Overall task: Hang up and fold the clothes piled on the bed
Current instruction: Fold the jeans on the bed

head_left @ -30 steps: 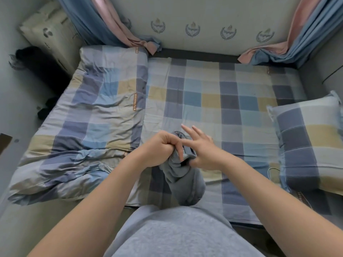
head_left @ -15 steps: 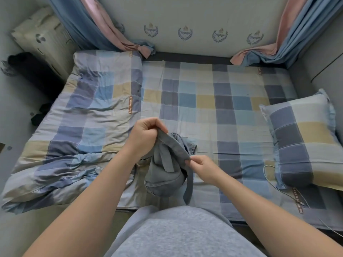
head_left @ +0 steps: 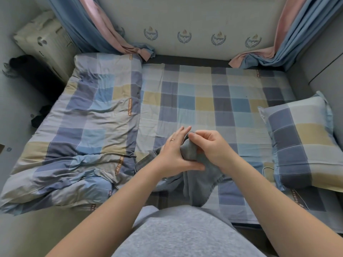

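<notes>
Head view: a crumpled grey-blue cotton garment (head_left: 193,175) was held above the checked bed (head_left: 204,101), pinched in the right hand (head_left: 209,147) and clasped by the left hand (head_left: 176,154); edges should be aligned before folding.

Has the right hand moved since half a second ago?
Yes. The right hand has risen up the bed, away from the body, toward the pillow's upper half, gripping the grey garment.
</notes>
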Demonstrator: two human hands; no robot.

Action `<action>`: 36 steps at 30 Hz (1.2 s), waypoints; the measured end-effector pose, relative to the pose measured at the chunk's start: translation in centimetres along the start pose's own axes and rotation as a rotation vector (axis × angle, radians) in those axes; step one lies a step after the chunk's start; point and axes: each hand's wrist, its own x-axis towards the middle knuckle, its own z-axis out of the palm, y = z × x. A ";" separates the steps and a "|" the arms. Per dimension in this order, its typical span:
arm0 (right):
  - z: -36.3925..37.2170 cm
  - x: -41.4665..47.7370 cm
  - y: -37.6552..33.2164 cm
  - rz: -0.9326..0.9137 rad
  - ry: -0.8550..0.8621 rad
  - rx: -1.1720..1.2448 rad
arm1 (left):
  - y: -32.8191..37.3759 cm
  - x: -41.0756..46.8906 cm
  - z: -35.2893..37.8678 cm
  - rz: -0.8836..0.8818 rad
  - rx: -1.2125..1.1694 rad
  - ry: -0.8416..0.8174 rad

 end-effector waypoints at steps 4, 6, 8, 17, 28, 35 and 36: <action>0.2 -0.7 -1.4 -0.144 0.014 -0.149 | -0.3 0.4 0.5 0.048 -0.215 0.123; 0.2 -0.7 -1.5 -0.183 0.041 -0.102 | 0.0 0.5 -0.2 0.057 -0.303 0.212; -0.4 -0.7 -1.2 -0.155 0.089 -0.159 | 0.7 0.6 -1.1 0.058 -0.408 0.276; 0.0 -0.8 -0.4 0.145 -0.212 0.056 | 7.5 1.5 -3.7 0.289 -0.507 0.362; -1.9 0.4 -1.6 -0.061 0.169 0.270 | 3.4 1.3 -2.2 0.023 -0.524 -0.068; -3.0 2.4 -3.9 0.003 0.241 0.322 | 3.1 1.2 0.3 0.053 -0.583 0.046; -3.1 2.7 -3.7 0.041 0.243 0.344 | 3.2 1.4 0.4 0.067 -0.595 0.093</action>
